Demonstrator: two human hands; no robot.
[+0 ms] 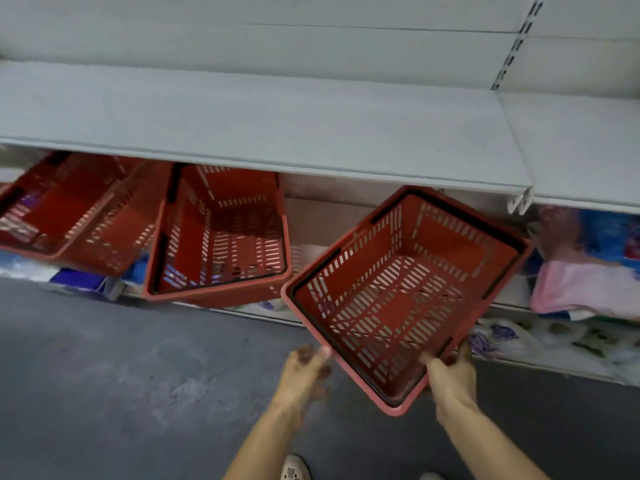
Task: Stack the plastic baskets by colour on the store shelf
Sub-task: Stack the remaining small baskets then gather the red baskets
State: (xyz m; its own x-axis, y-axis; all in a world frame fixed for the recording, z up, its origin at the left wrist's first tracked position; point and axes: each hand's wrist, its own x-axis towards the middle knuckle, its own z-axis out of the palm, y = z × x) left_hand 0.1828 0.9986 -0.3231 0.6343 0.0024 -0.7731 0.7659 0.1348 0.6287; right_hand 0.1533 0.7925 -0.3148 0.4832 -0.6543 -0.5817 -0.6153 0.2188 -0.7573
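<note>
Right hand (450, 375) grips the near rim of the held basket (398, 289), fingers curled over the edge, thumb on the outside wall. Left hand (304, 368) is blurred, just beside the same basket's near-left rim, fingertips at or almost at it; fingers look loosely bent, holding nothing that can be made out. Upper shelf (277, 116), grey, bare metal, spans the top. Floor (121, 375) dark grey, lower left. Held basket is red with a black inner rim, tilted, its far corner up near the shelf edge and its near corner out over the floor. Middle basket (221, 237) red, tilted, under the shelf, just left of the held one. Left basket (69, 209) red, slanted, far left, resting on blue packs (83, 280). Pink and blue packs (588, 271) on the lower shelf at right. Shoe (294, 469) at the bottom edge.
</note>
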